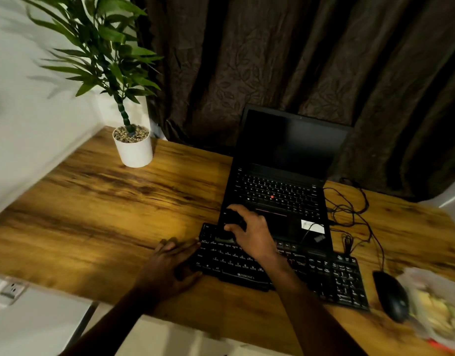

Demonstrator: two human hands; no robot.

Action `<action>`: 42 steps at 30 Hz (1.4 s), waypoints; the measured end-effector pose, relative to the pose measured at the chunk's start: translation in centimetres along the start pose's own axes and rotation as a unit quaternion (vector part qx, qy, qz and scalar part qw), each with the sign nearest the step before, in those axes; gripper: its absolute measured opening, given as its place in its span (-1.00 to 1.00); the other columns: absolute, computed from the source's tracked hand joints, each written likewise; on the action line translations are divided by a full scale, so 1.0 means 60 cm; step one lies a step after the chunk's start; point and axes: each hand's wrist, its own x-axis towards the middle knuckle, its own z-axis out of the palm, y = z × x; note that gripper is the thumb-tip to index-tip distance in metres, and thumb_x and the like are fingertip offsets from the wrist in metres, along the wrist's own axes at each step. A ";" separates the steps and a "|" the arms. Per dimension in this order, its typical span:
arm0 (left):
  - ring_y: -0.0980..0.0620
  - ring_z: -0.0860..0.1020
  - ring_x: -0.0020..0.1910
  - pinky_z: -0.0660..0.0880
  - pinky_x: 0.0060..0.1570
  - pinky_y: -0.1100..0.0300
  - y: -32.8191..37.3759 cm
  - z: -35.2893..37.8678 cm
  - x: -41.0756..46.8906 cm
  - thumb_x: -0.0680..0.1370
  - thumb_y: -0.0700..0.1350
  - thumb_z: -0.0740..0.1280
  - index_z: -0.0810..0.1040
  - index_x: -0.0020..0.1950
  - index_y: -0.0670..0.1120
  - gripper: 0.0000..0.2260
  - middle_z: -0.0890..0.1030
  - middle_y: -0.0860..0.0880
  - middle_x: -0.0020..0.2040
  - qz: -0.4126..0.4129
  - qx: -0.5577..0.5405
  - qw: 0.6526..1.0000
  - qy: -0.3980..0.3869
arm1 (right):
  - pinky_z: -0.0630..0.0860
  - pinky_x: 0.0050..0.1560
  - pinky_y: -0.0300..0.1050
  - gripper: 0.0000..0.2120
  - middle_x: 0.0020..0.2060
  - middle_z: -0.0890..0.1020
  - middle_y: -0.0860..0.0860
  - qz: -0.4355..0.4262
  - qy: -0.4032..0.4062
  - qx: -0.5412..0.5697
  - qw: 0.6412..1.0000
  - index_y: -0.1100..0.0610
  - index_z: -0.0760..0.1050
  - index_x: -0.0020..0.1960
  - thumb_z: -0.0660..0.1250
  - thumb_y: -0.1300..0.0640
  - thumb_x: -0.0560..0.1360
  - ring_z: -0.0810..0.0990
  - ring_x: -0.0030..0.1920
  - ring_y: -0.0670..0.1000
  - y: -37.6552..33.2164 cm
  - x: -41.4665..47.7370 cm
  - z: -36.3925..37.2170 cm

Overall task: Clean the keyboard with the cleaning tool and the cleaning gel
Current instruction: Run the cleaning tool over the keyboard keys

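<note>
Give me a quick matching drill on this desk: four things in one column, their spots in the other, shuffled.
Things:
1. plant pot
2. mouse
3. laptop
4. left hand

Places:
A. right of the keyboard
B. far left corner of the desk
C. at the keyboard's left end
D. just behind the keyboard

Pairs: 1-B, 2-A, 3-D, 4-C

Right hand (252, 233) grips dark tool (234, 219) over keyboard (324, 273).

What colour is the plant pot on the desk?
White, plain, seen in the head view: plant pot.
</note>
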 end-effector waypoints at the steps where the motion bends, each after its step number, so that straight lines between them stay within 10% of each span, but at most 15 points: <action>1: 0.00 0.49 0.27 0.32 0.30 0.01 0.000 0.000 0.000 0.51 0.36 0.23 0.34 0.51 0.12 -0.38 0.35 0.19 0.49 0.003 0.002 1.000 0.003 | 0.42 -0.42 -0.42 -0.60 -0.02 0.62 0.03 0.004 0.001 0.011 1.000 -0.17 0.46 0.28 0.43 0.10 0.51 0.46 -0.41 -0.22 0.001 -0.001 -0.003; 8: 0.00 0.50 0.27 0.36 0.30 -0.04 0.000 0.004 -0.001 0.51 0.36 0.24 0.37 0.49 0.10 -0.39 0.33 0.20 0.50 0.007 0.002 1.000 0.013 | 0.65 -0.20 -0.17 -0.58 -0.06 0.66 0.03 0.034 0.034 0.007 0.999 -0.13 0.47 0.31 0.43 0.14 0.50 0.66 -0.18 -0.06 0.055 -0.043 -0.069; 16: 0.01 0.50 0.29 0.39 0.26 -0.06 0.004 -0.001 -0.001 0.51 0.33 0.27 0.40 0.48 0.07 -0.40 0.35 0.16 0.49 0.021 0.006 1.000 0.022 | 0.49 -0.48 -0.26 -0.59 -0.27 0.62 0.09 0.031 0.045 0.038 0.998 -0.05 0.49 0.31 0.43 0.17 0.50 0.49 -0.48 -0.10 0.032 -0.036 -0.043; 32: -0.01 0.50 0.26 0.40 0.27 -0.07 0.007 -0.001 -0.003 0.52 0.32 0.26 0.34 0.51 0.08 -0.38 0.28 0.19 0.53 0.013 0.013 1.000 0.013 | 0.66 -0.24 0.03 -0.57 -0.02 0.64 0.08 0.025 0.034 0.005 0.999 -0.24 0.39 0.30 0.40 0.05 0.51 0.66 -0.16 0.03 0.049 -0.050 -0.053; 37: 0.02 0.48 0.28 0.38 0.27 0.00 0.009 -0.003 -0.002 0.53 0.32 0.25 0.35 0.51 0.07 -0.39 0.29 0.19 0.52 0.013 0.014 1.000 0.022 | 0.64 -0.22 -0.26 -0.57 -0.01 0.61 -0.06 0.062 0.039 0.007 0.997 -0.14 0.43 0.33 0.40 0.15 0.52 0.65 -0.11 -0.16 0.061 -0.067 -0.093; 42: 0.03 0.46 0.30 0.30 0.31 0.05 0.007 -0.002 -0.002 0.53 0.34 0.23 0.34 0.51 0.09 -0.38 0.27 0.20 0.53 0.005 0.017 1.000 0.016 | 0.66 -0.10 -0.13 -0.58 0.05 0.59 -0.04 0.084 0.048 -0.011 0.995 -0.25 0.40 0.29 0.39 0.09 0.52 0.62 -0.01 -0.08 0.080 -0.081 -0.111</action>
